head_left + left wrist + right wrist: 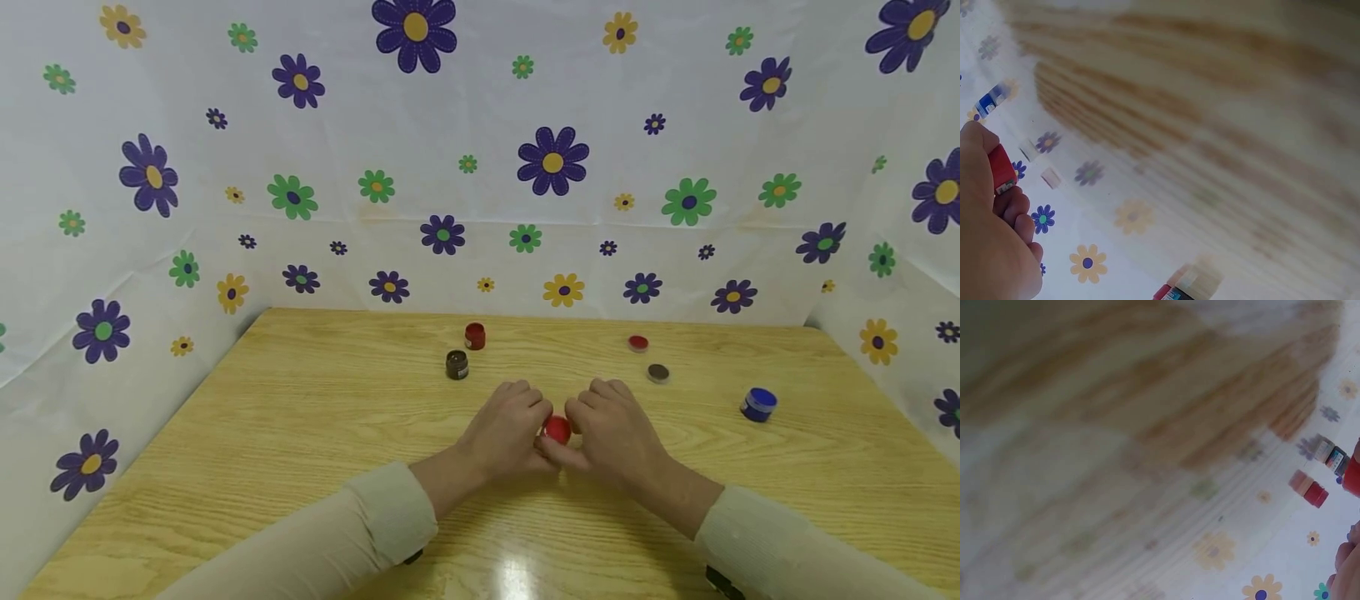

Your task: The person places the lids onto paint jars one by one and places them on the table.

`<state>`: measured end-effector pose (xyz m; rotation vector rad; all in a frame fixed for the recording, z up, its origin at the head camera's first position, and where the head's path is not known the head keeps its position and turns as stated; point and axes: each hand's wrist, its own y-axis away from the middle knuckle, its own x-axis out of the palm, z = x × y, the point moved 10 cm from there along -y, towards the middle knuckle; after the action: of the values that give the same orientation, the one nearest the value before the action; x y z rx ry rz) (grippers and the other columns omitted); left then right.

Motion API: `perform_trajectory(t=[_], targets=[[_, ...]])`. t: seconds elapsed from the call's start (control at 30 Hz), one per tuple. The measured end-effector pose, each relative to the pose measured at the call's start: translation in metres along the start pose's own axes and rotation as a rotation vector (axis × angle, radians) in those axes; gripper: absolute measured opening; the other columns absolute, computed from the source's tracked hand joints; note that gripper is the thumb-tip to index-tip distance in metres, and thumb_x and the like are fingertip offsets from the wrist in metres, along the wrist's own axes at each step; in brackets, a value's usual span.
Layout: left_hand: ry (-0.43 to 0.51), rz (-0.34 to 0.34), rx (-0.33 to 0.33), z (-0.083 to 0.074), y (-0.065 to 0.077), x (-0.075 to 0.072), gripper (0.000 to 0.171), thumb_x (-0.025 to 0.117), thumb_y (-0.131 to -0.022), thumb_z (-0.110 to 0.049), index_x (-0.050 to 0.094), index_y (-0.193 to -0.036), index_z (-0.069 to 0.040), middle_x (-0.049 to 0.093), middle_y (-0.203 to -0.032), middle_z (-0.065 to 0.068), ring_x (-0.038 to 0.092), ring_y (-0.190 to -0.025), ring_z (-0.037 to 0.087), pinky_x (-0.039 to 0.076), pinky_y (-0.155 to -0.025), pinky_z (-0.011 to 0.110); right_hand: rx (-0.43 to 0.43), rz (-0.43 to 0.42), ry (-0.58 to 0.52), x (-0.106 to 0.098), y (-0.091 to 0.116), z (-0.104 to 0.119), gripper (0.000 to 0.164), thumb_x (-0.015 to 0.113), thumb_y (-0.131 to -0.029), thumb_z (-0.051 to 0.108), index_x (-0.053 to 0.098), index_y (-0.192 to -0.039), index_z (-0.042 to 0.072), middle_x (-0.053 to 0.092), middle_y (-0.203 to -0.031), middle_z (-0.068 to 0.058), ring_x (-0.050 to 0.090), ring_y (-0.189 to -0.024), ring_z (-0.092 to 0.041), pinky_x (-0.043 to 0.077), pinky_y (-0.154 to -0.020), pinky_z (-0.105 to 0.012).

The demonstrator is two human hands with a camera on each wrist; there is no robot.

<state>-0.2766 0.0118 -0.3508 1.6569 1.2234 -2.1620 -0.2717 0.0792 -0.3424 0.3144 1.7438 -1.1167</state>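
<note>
Both hands meet over the middle of the table around a small red paint jar (pixel 557 430), its round red top facing up in the head view. My left hand (pixel 510 429) grips it from the left with curled fingers; the left wrist view shows the jar's red side (pixel 1002 167) and a label between thumb and fingers. From the other side my right hand (pixel 618 433) holds the jar, its thumb lying across the near edge. In the right wrist view, only part of the jar (pixel 1352 478) and some fingertips (pixel 1344 556) show at the right border.
Beyond the left hand stand an uncapped dark paint jar (pixel 457 365) and an uncapped red jar (pixel 475 337). A red lid (pixel 638 343) and a dark lid (pixel 657 373) lie past the right hand. Farther right is a blue jar (pixel 759 404). Flowered cloth (pixel 480 200) hangs around the wooden table (pixel 315 392).
</note>
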Motion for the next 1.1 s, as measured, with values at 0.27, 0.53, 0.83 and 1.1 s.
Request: perform_trajectory(t=[0.27, 0.53, 0.83, 1.1], targets=[[0.038, -0.059, -0.031, 0.0038, -0.0002, -0.0058, 0.033, 0.083, -0.072, -0.039, 0.066, -0.084, -0.014, 0.062, -0.079, -0.005, 0.053, -0.077, 0.012, 0.044, -0.073, 0.027, 0.000, -0.037, -0.082, -0.0007, 0.0001, -0.0004, 0.033, 0.066, -0.080, 0.040, 0.063, -0.096, 0.012, 0.064, -0.085, 0.002, 0.047, -0.075, -0.014, 0.046, -0.080, -0.036], [0.048, -0.077, -0.016, 0.0031, -0.0011, -0.0047, 0.030, 0.083, -0.073, -0.037, 0.067, -0.083, -0.013, 0.064, -0.080, -0.004, 0.054, -0.078, 0.012, 0.044, -0.072, 0.027, -0.019, -0.060, -0.086, -0.0021, 0.0006, 0.0015, 0.024, 0.064, -0.078, 0.035, 0.058, -0.087, 0.013, 0.057, -0.077, 0.006, 0.043, -0.072, -0.013, 0.043, -0.077, -0.034], [0.038, -0.072, -0.017, 0.0028, -0.0003, -0.0057, 0.030, 0.083, -0.073, -0.036, 0.067, -0.082, -0.013, 0.063, -0.079, -0.004, 0.054, -0.078, 0.012, 0.046, -0.074, 0.027, -0.010, -0.056, -0.078, -0.0018, 0.0003, 0.0014, 0.023, 0.066, -0.078, 0.034, 0.059, -0.084, 0.013, 0.054, -0.075, 0.006, 0.040, -0.071, -0.012, 0.043, -0.076, -0.034], [0.027, -0.048, -0.017, 0.0010, -0.0006, -0.0052, 0.029, 0.082, -0.073, -0.037, 0.067, -0.083, -0.013, 0.063, -0.080, -0.005, 0.053, -0.077, 0.012, 0.045, -0.074, 0.025, 0.003, -0.030, -0.062, 0.0009, -0.0001, 0.0007, 0.025, 0.067, -0.079, 0.036, 0.056, -0.080, 0.013, 0.049, -0.070, 0.008, 0.039, -0.069, -0.012, 0.041, -0.076, -0.033]])
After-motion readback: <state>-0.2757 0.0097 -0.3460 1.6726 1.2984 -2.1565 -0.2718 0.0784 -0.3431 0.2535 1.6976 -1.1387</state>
